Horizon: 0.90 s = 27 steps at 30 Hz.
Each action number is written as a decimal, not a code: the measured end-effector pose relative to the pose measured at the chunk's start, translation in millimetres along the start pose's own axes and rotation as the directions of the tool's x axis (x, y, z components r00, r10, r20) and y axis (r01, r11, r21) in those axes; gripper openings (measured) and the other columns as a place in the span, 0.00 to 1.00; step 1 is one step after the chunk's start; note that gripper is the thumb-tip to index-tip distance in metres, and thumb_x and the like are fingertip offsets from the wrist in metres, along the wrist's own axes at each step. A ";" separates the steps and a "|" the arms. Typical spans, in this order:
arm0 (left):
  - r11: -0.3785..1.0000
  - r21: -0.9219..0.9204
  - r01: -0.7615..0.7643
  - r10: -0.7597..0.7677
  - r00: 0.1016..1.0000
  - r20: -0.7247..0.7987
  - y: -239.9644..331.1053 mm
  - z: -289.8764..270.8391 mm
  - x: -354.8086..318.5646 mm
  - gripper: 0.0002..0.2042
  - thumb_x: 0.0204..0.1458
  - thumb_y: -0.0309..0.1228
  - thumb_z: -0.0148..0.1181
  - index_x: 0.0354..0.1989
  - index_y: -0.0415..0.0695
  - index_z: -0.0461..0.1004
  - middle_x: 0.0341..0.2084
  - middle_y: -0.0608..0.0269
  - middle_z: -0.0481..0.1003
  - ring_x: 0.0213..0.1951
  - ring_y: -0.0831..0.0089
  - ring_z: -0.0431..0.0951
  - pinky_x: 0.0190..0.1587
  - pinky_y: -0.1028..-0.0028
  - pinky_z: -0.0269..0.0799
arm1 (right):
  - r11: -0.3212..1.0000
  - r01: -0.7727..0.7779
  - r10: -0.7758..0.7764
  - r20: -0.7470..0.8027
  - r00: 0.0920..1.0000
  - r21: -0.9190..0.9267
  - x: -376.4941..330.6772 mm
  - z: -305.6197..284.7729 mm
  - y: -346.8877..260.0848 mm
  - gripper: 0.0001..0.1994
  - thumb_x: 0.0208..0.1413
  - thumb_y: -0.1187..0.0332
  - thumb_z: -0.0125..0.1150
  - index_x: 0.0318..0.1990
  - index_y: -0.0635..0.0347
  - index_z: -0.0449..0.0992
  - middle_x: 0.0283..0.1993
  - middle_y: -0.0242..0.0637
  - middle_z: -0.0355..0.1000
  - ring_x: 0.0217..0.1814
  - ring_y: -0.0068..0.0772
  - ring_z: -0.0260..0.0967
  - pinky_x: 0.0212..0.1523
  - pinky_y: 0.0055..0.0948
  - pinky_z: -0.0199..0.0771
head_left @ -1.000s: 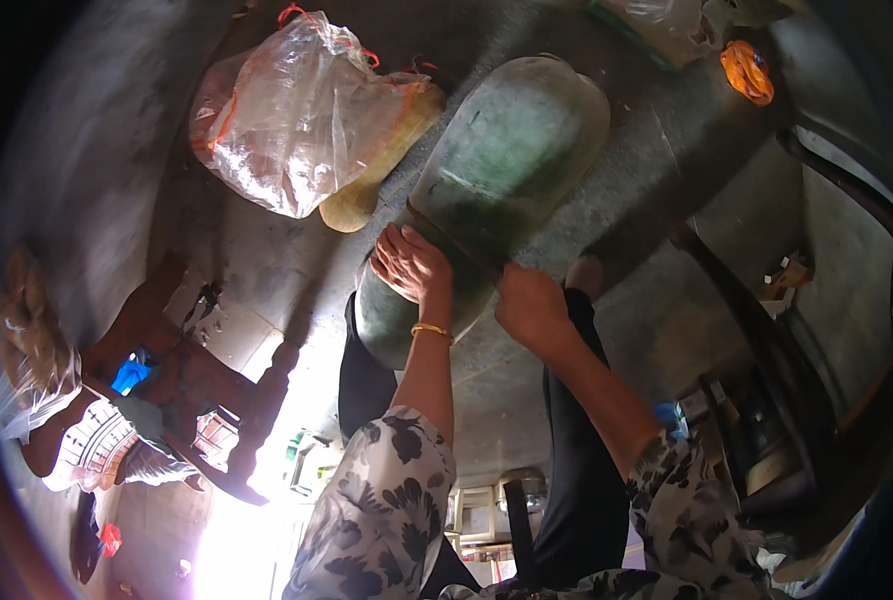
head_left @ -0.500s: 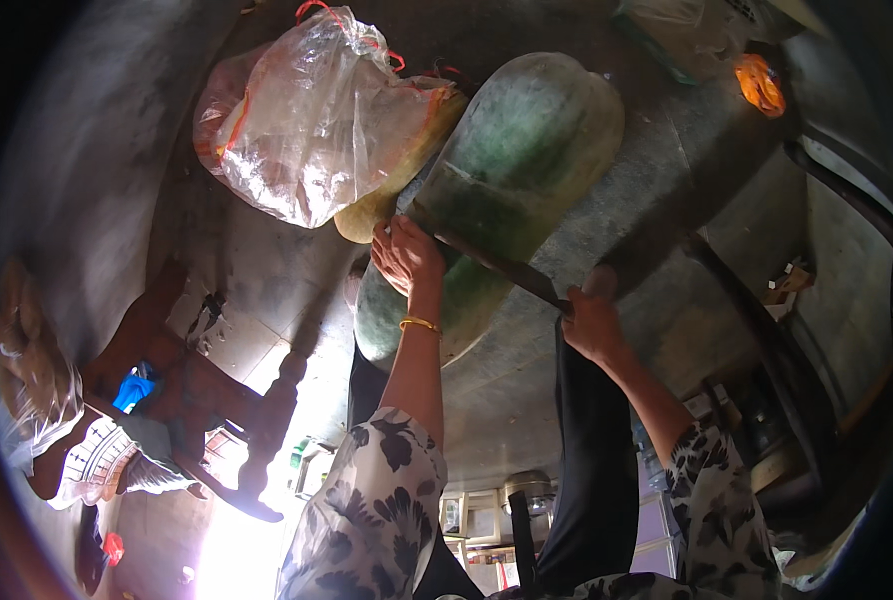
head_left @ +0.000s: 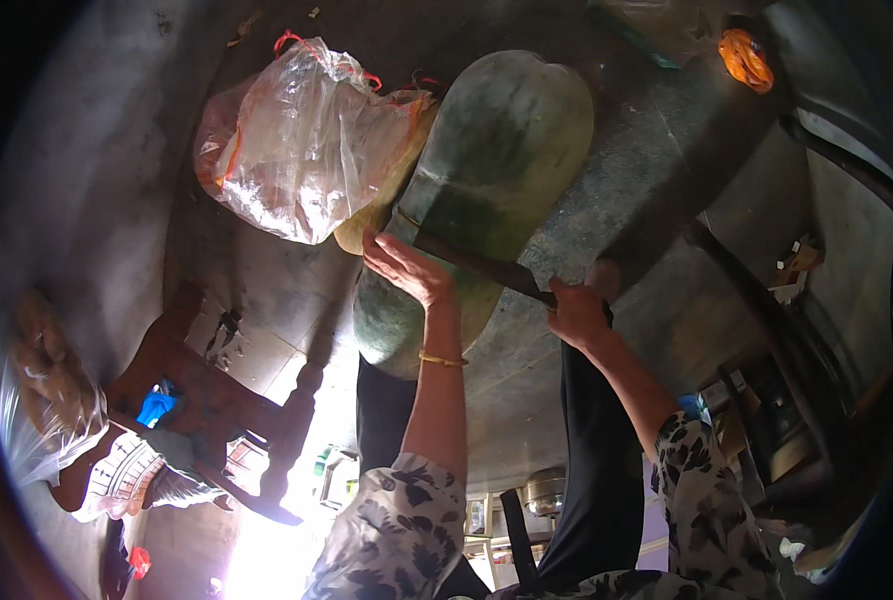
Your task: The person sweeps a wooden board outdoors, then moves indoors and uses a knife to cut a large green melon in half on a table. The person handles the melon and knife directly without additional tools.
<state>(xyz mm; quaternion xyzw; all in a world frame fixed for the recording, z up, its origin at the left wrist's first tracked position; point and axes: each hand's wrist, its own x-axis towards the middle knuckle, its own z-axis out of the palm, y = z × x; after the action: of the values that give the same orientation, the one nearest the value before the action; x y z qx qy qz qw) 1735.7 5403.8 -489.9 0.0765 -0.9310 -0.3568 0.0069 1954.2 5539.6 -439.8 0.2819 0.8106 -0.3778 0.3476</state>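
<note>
A very large green winter melon (head_left: 512,125) lies lengthwise in front of my legs. Across its middle rests the dark blade of a knife (head_left: 479,264), whose handle end my right hand (head_left: 579,312) grips with a closed fist. My left hand (head_left: 409,270) lies against the left side of the melon, just below the blade's far end. Its fingers are stretched out and together, with nothing held in them. Whether the blade has cut into the rind cannot be made out.
A clear plastic bag with red ties (head_left: 302,150) sits left of the melon on a yellowish object (head_left: 359,235). A wooden stool (head_left: 202,385) stands at the left. An orange bundle (head_left: 746,60) lies at the far right, above dark curved furniture legs (head_left: 757,300).
My left hand has straightened its fingers and come off the area by the blade's tip, now lying flat below it. The knife stays across the melon in my right hand. The view has shifted slightly.
</note>
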 end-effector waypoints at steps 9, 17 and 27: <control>0.876 0.253 0.411 -0.388 0.911 -0.138 0.2 59.0 21.3 0.32 0.69 0.54 0.31 0.67 0.38 0.59 0.58 0.40 0.65 0.60 0.44 0.65 0.60 0.50 0.61 | 0.995 -0.091 0.095 0.123 0.988 -0.038 -1.8 -22.0 -34.1 0.12 0.56 0.67 0.63 0.42 0.65 0.75 0.28 0.51 0.76 0.31 0.55 0.77 0.32 0.55 0.77; 0.853 0.439 0.282 -0.248 0.959 -0.135 10.6 68.7 -16.7 0.31 0.69 0.56 0.31 0.65 0.41 0.61 0.56 0.51 0.69 0.60 0.54 0.67 0.68 0.53 0.52 | 0.997 0.011 -0.008 0.036 0.999 -0.081 13.2 11.8 23.5 0.11 0.52 0.69 0.62 0.41 0.65 0.74 0.25 0.50 0.74 0.29 0.52 0.77 0.30 0.51 0.77; 0.963 0.206 0.175 -0.161 0.983 -0.083 1.1 28.4 -49.9 0.37 0.67 0.58 0.37 0.67 0.33 0.57 0.62 0.39 0.61 0.64 0.45 0.61 0.66 0.51 0.55 | 0.997 -0.082 0.080 0.145 0.986 0.006 12.9 -5.0 19.1 0.12 0.51 0.71 0.62 0.42 0.67 0.76 0.33 0.54 0.78 0.38 0.55 0.79 0.39 0.51 0.79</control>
<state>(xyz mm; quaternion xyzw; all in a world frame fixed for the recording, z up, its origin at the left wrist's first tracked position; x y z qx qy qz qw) 1783.0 5430.7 -508.3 0.1671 -0.9532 -0.2520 -0.0012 1958.5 5556.7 -455.4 0.2885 0.7689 -0.3879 0.4185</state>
